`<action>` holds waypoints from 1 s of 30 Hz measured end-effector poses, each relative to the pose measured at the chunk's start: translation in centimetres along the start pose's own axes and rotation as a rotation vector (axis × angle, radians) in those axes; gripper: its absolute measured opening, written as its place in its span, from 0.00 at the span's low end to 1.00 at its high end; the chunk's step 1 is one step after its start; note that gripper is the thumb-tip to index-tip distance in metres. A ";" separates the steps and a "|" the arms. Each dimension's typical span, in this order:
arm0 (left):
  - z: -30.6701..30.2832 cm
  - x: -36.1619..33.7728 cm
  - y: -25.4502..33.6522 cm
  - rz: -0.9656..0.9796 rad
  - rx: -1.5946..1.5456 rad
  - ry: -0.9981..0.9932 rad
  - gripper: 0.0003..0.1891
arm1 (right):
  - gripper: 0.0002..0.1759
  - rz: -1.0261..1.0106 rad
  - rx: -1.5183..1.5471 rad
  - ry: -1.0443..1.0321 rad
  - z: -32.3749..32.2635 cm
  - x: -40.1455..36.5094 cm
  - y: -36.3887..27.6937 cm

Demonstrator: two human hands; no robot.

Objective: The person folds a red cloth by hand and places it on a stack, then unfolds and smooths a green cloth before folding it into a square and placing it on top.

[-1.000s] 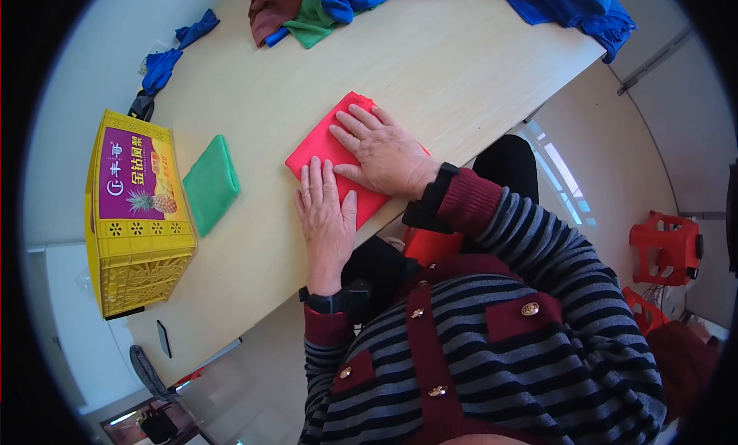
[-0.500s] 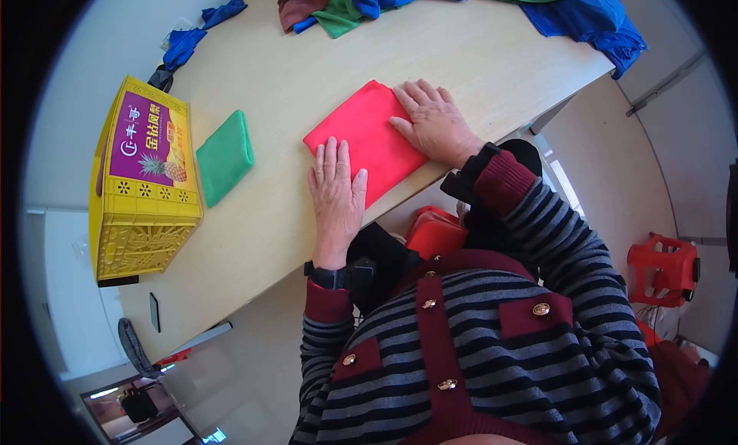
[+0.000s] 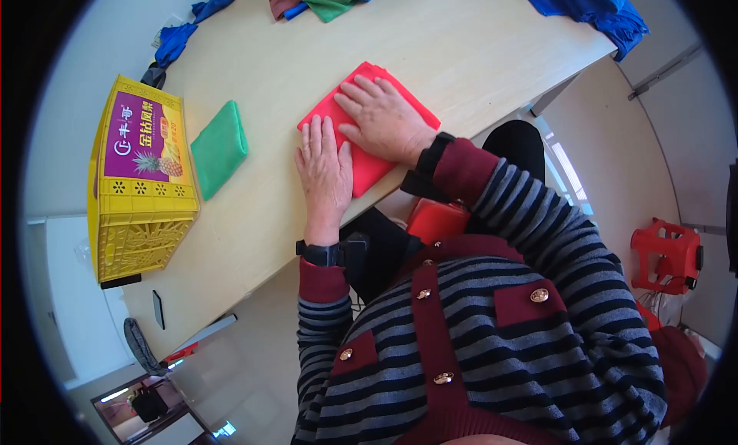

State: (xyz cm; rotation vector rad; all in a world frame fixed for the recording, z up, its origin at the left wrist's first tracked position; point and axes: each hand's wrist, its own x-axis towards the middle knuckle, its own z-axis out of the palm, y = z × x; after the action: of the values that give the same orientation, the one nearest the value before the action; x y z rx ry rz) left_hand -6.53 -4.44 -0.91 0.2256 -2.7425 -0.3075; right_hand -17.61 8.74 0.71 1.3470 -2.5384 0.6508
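A folded red cloth (image 3: pixel 411 107) lies flat near the front edge of the table. My left hand (image 3: pixel 324 164) rests on its left edge, fingers stretched out and flat. On the middle of the cloth lies my right hand (image 3: pixel 384 118), open, palm down, its fingers pointing up and left toward the left hand. Neither hand grasps anything. To the left, apart from both hands, is a folded green cloth (image 3: pixel 220 149) beside the yellow crate.
A yellow plastic crate (image 3: pixel 150 214) with a pineapple label stands at the table's left. Blue cloths (image 3: pixel 588 11) hang over the far right corner, with more coloured cloths (image 3: pixel 330 1) at the back. A phone (image 3: pixel 158 310) lies near the left end. A red stool (image 3: pixel 665 254) stands right.
My right hand has slid left across the red cloth, from its right edge to its middle, closer to my left hand. My left hand stays at the cloth's left edge. The view has shifted slightly.
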 end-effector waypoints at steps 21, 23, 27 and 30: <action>-5.6 -3.6 10.8 -0.504 -1.716 -0.579 0.19 | 0.14 0.137 0.462 0.272 -3.9 0.0 -0.7; -5.5 -3.9 10.8 -0.525 -1.719 -0.598 0.18 | 0.13 -0.096 0.174 0.289 -3.8 -0.3 -0.5; -4.5 -4.7 10.7 -0.546 -1.632 -0.618 0.18 | 0.12 -0.204 -0.039 0.073 -3.8 -0.8 -0.7; -4.2 -4.7 10.9 -0.616 -1.724 -0.641 0.15 | 0.12 -0.240 -0.032 0.093 -3.4 -1.3 0.1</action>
State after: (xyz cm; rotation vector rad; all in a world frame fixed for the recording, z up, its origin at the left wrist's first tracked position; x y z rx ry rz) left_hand -1.86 6.25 3.89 0.4627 -1.7157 -2.9028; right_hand -17.09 11.36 3.22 1.5402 -2.2576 0.6078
